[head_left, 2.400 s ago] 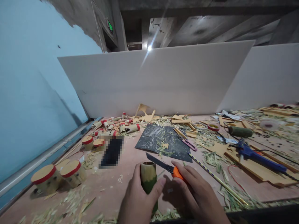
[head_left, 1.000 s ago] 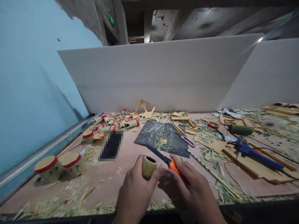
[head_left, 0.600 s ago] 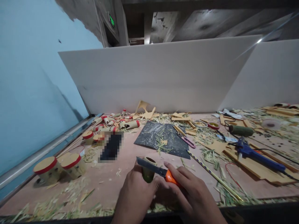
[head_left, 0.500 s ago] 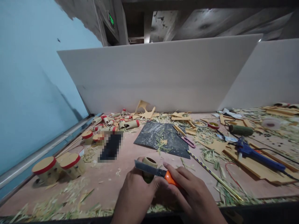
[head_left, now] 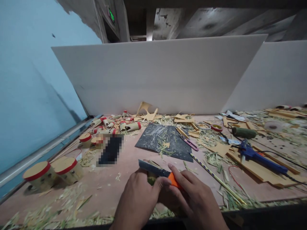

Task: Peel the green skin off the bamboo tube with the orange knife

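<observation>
Near the table's front edge, my left hand (head_left: pixel 141 193) is closed around a short bamboo tube (head_left: pixel 151 179), its thumb pressed toward the knife. My right hand (head_left: pixel 193 195) grips the orange handle of a utility knife (head_left: pixel 174 180). The wide blade points left and lies across the tube, hiding part of it. Whether the edge is cutting into the bamboo, I cannot tell. Beyond my hands lies a dark sheet (head_left: pixel 155 138) strewn with shavings. On it rests a purple box cutter (head_left: pixel 192 145).
Bamboo cups with red rims (head_left: pixel 39 174) stand at left, with more red-banded bamboo pieces (head_left: pixel 133 126) behind. A blue glue gun (head_left: pixel 261 156) lies on thin boards at right, near a patterned rod (head_left: pixel 216 177). Shavings litter the table; a white panel (head_left: pixel 155 76) rises behind.
The bamboo tube has tipped, so its open end no longer faces me as plainly. Both hands stay together with the knife across the tube. The whole view has shifted slightly.
</observation>
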Motion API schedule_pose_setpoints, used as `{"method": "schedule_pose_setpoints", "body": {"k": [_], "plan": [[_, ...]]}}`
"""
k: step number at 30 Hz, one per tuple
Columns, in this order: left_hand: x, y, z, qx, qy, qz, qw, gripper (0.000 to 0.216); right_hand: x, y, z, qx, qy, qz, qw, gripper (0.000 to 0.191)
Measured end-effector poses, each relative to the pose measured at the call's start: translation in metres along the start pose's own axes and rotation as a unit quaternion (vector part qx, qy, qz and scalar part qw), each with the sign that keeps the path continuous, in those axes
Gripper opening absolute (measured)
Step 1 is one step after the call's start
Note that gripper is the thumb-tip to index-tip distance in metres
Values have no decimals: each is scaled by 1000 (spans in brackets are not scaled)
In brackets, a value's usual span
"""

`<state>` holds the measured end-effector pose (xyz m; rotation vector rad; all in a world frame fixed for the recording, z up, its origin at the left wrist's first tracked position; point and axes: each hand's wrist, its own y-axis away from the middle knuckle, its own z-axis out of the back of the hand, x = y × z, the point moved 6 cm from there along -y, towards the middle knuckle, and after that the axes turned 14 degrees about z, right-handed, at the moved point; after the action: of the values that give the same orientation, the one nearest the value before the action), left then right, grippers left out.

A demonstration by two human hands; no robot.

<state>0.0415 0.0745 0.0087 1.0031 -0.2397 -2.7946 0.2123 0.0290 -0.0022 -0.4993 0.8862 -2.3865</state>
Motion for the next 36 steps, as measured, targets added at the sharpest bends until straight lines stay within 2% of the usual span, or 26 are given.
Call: {"method": "schedule_pose_setpoints", "body": {"k": [5,9,14,19,25,31,36], "plan": [[-3,5,0,-49,-26,5,998,38,-11,3,2,-38,5,-82,996,50],[4,5,-1,-42,13,11,999,41,-10,3,3,-45,-31,-73,996,49],[11,1,1,-29,65,16,997,53,-3,2,3,-30,-74,-30,996,47],[15,-2,-3,5,52,29,998,34,-2,3,3,-18,-93,-6,995,44],[7,3,-4,64,115,9,991,18,-2,4,-1,32,-141,-13,989,43],[-4,5,0,82,126,-36,988,22,0,4,-3,60,-135,-1,989,45],[-5,2,3,73,100,-38,992,18,-2,8,-5,62,-117,1,991,46]]}}
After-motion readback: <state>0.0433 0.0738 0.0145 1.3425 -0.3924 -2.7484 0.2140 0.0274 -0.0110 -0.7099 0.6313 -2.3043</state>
